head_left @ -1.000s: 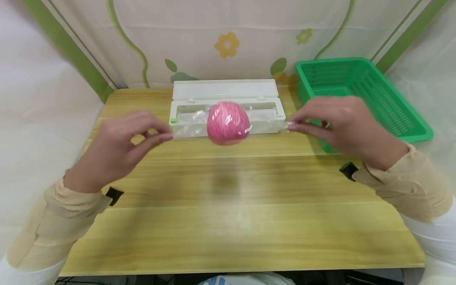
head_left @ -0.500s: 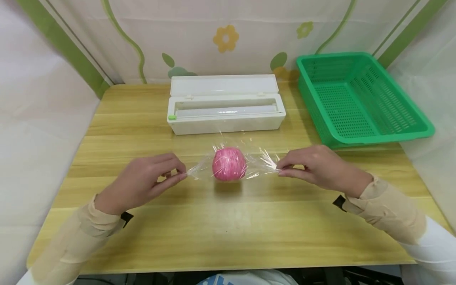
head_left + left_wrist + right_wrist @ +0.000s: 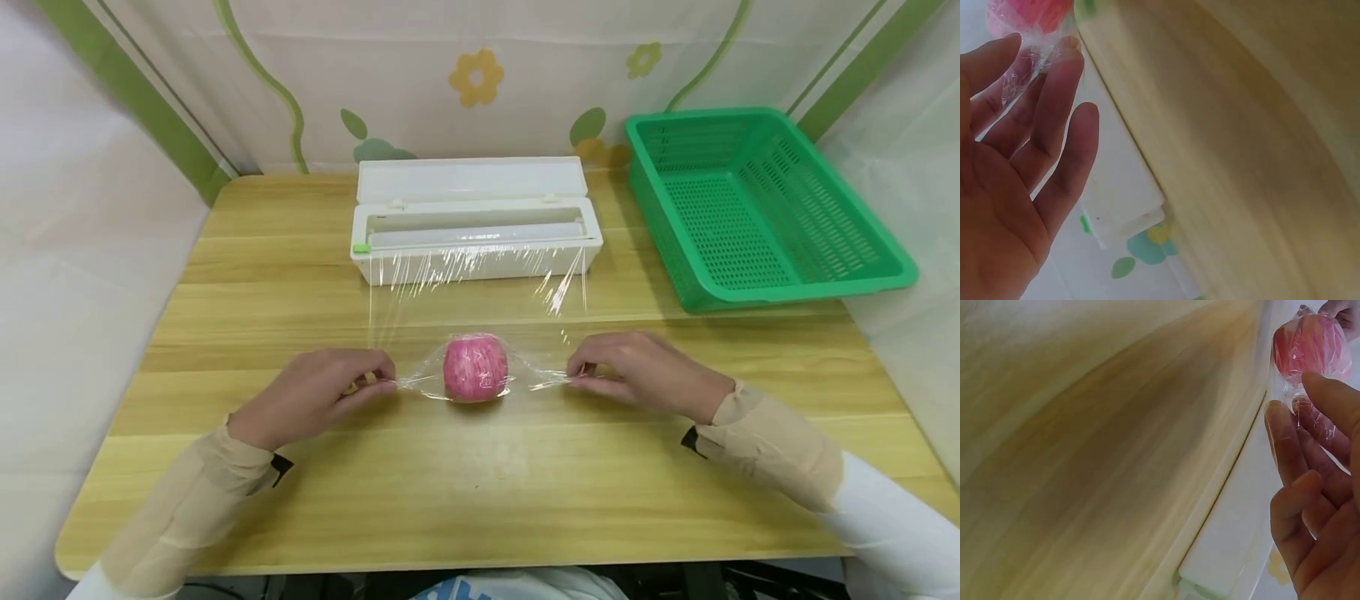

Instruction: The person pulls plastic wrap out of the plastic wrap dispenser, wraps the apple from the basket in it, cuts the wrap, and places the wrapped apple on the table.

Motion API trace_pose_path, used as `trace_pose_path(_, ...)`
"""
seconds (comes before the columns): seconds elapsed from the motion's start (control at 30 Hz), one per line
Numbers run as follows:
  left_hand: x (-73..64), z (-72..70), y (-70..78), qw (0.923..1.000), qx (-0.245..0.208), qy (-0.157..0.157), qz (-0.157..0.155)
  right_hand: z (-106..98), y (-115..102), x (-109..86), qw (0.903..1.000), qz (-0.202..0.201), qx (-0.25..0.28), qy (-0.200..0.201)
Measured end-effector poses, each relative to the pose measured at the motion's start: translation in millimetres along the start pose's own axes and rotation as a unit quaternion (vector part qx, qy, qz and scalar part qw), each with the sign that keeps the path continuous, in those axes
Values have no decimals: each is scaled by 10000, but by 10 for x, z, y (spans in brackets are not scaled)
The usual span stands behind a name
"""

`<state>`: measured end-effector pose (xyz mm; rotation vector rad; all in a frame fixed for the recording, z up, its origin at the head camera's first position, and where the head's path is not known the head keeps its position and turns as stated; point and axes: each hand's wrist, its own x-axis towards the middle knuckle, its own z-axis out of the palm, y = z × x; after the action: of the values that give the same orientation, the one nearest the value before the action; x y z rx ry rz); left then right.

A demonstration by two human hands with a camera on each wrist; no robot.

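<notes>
A pink-red apple (image 3: pixel 476 368) sits in clear cling film (image 3: pixel 480 304) near the middle of the table, between both hands. The film is gathered into a narrow end on each side of it and also stretches back to the dispenser box (image 3: pixel 480 264). My left hand (image 3: pixel 318 392) pinches the left gathered end between thumb and fingers. On the other side, my right hand (image 3: pixel 645 371) pinches the right end. In the left wrist view, crumpled film (image 3: pixel 1025 65) shows at the fingertips; the right wrist view has the wrapped apple (image 3: pixel 1313 347) beyond the thumb.
The white box's hinged lid (image 3: pixel 471 179) stands open, with a film roll (image 3: pixel 476 236) inside. A green perforated basket (image 3: pixel 765 287) stands at the back right. Behind the table (image 3: pixel 480 517) hangs a flower-patterned white curtain (image 3: pixel 540 92).
Both hands have lowered the wrapped apple and brought it toward the person, away from the box. The hands are closer together, and film streaks now show between box and apple.
</notes>
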<state>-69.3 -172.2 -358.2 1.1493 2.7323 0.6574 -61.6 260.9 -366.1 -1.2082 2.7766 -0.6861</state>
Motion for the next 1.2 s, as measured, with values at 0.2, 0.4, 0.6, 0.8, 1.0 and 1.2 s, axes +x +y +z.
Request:
trace_pose_path(0.2,46,27,-50,9985,-424,-86,-343,40,108,17,9981,168,590,-69)
trace_pose_path(0.4,99,57,-139,9962,-791,-28,-370,41,239,39,9892,474,1381,-136)
trace_pose_path(0.6,191,52,-233,9895,-1366,-46,-479,25,298,91,9804,1011,1686,123)
trace_pose_path(0.8,276,26,-325,9844,-1606,-35,-714,39,334,165,9693,1572,1877,241)
trace_pose_path(1.0,322,-53,-406,9726,-1871,82,-1374,45,339,236,9577,1860,2149,446)
trace_pose_path(1.2,364,-58,-435,9508,-2531,290,-1764,76,347,301,9499,2116,2230,563)
